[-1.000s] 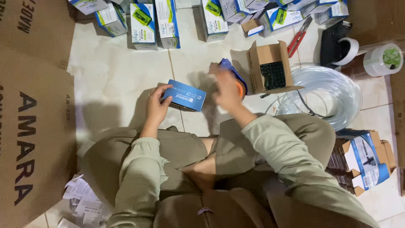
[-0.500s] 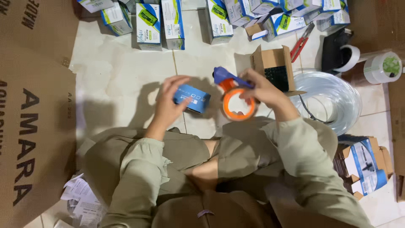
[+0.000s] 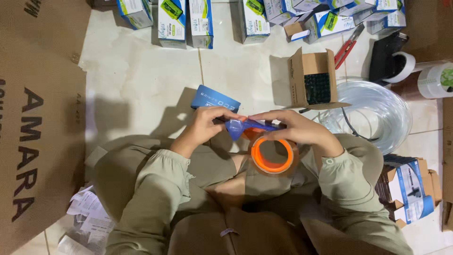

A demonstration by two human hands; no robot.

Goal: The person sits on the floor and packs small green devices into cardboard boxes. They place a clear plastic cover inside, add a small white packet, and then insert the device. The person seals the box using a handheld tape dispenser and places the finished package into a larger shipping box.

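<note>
Over the lap, right hand [image 3: 297, 130] grips the tape dispenser [image 3: 271, 151] with orange roll; left hand [image 3: 205, 125] pinches the small blue box [image 3: 214, 100], just beside the dispenser. Risk: tape creasing or landing crooked if box tilts.

Lighting: warm, moderately bright indoor light; soft shadows on the pale tiled floor [image 3: 141, 80] left of the person and beside the open brown cardboard box [image 3: 314, 78]. Focus: fair, slight softness. Glare: mild on tiles.
</note>
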